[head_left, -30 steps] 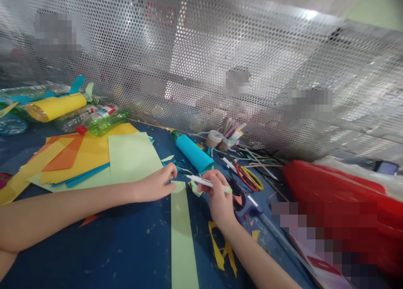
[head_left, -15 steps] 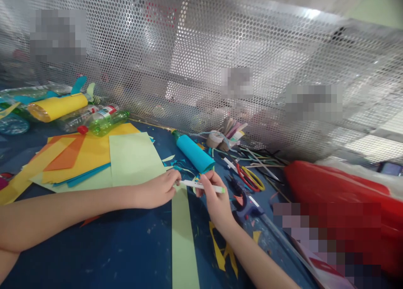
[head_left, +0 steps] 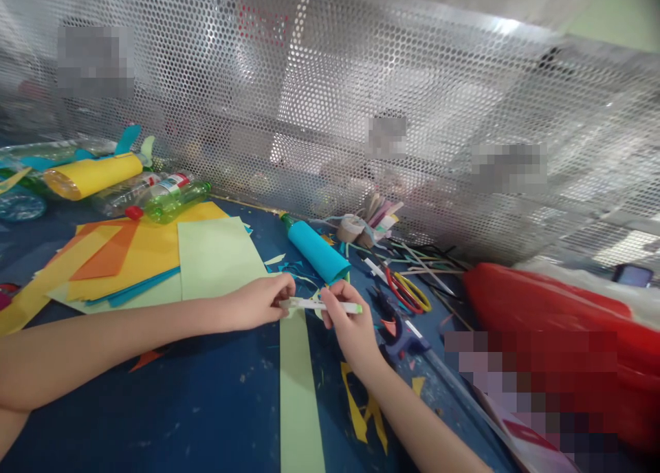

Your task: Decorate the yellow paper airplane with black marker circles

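Observation:
My right hand (head_left: 348, 322) is closed around a white marker (head_left: 320, 305) with a green end, held level over the blue table (head_left: 206, 404). My left hand (head_left: 258, 301) pinches the marker's left tip, fingers curled. Both hands hover over the far end of a long light green paper strip (head_left: 298, 390) that runs toward me. Just behind the hands lies a bottle wrapped in turquoise paper (head_left: 315, 250).
Sheets of yellow, orange and light green paper (head_left: 155, 256) lie at left, with plastic bottles (head_left: 165, 196) and a yellow paper roll (head_left: 90, 174) behind. Scissors (head_left: 407, 291), tape rolls (head_left: 355, 227) and yellow scraps (head_left: 366, 411) sit right. A red bag (head_left: 557, 335) fills the right. Perforated metal screen (head_left: 361, 102) behind.
My right hand brought the marker leftward toward my left hand, whose fingers lifted off the strip and took hold of the marker's tip.

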`<state>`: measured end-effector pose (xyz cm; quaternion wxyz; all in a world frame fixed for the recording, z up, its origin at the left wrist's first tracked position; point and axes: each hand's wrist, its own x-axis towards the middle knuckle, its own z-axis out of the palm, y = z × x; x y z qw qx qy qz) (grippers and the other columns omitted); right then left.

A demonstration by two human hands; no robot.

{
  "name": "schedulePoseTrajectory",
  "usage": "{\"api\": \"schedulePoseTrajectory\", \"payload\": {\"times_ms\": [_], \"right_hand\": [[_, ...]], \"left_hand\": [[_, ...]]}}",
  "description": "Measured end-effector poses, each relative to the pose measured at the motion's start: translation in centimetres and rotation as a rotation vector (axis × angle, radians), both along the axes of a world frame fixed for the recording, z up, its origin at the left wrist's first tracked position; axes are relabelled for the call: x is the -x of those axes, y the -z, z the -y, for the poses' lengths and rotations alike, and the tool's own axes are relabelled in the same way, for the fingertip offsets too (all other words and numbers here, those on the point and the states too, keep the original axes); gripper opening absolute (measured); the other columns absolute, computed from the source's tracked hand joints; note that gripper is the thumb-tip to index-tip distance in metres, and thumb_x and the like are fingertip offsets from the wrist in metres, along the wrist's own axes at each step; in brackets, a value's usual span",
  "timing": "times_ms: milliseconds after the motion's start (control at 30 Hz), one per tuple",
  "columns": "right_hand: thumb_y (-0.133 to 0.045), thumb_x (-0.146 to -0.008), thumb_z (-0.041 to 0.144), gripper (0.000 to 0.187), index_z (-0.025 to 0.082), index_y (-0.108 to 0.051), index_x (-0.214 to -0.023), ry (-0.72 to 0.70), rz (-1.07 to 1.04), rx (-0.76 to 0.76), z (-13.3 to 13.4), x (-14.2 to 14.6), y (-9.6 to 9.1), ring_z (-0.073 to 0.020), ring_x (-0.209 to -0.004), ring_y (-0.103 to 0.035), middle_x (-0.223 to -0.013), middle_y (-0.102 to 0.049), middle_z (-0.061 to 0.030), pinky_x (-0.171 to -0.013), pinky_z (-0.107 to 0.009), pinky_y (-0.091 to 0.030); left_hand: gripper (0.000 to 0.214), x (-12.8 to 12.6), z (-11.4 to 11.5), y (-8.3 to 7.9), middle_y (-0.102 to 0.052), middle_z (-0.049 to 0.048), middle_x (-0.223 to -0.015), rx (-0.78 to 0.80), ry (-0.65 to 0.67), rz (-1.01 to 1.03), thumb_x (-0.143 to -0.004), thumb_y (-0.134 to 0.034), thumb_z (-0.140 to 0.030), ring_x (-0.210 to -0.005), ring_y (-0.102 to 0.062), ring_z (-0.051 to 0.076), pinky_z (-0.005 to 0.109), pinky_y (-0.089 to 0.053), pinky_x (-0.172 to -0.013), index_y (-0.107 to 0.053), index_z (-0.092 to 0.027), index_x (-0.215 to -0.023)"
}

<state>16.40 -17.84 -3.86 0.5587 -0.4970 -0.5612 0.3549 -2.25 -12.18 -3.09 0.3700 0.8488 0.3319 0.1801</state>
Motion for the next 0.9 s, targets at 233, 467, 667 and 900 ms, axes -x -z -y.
{"api": "schedulePoseTrajectory", "payload": {"times_ms": [233,467,667,900], "right_hand": [[-0.071,-0.077,0.049,0.039,0.022,-0.044,-0.069,0.072,-0.191,0.085,-0.9,-0.4,0.5,-0.0055,-0.037,-0.03,-0.037,-0.04,0.0115,-0.041,-0.019,-0.025],[-0.064,-0.078,0.058,0.041,0.019,-0.055,-0.072,-0.009,-0.348,0.188,-0.9,-0.6,0.6,-0.0098,-0.038,-0.047,-0.048,-0.062,-0.0003,-0.04,-0.021,-0.038],[-0.063,-0.083,0.053,0.036,0.019,-0.056,-0.073,-0.104,-0.357,0.156,-1.3,-0.7,1.4,-0.0096,-0.045,-0.051,-0.05,-0.062,0.0015,-0.047,-0.02,-0.039],[-0.061,-0.085,0.053,0.035,0.02,-0.056,-0.073,-0.148,-0.262,0.121,-1.1,-0.9,1.1,-0.0109,-0.047,-0.053,-0.05,-0.061,0.003,-0.05,-0.022,-0.04]], "left_hand": [[0.008,0.0,-1.0,0.5,-0.06,-0.002,-0.076,-0.156,-0.086,0.145,-0.084,-0.062,-0.025,-0.07,-0.056,0.014,0.025,-0.044,-0.066,-0.063,-0.02,-0.089],[0.02,0.4,-0.7,1.6,-0.069,0.0018,-0.083,-0.428,-0.068,0.231,-0.093,-0.055,-0.034,-0.076,-0.062,0.015,0.026,-0.049,-0.072,-0.068,-0.019,-0.095],[0.032,0.6,-0.5,1.4,-0.071,0.0024,-0.082,-0.677,-0.076,0.272,-0.098,-0.045,-0.04,-0.075,-0.063,0.014,0.026,-0.051,-0.073,-0.068,-0.018,-0.095],[0.034,0.4,-0.5,1.8,-0.073,0.0039,-0.083,-0.779,-0.032,0.333,-0.1,-0.042,-0.038,-0.074,-0.067,0.014,0.025,-0.053,-0.071,-0.069,-0.017,-0.096]]}}
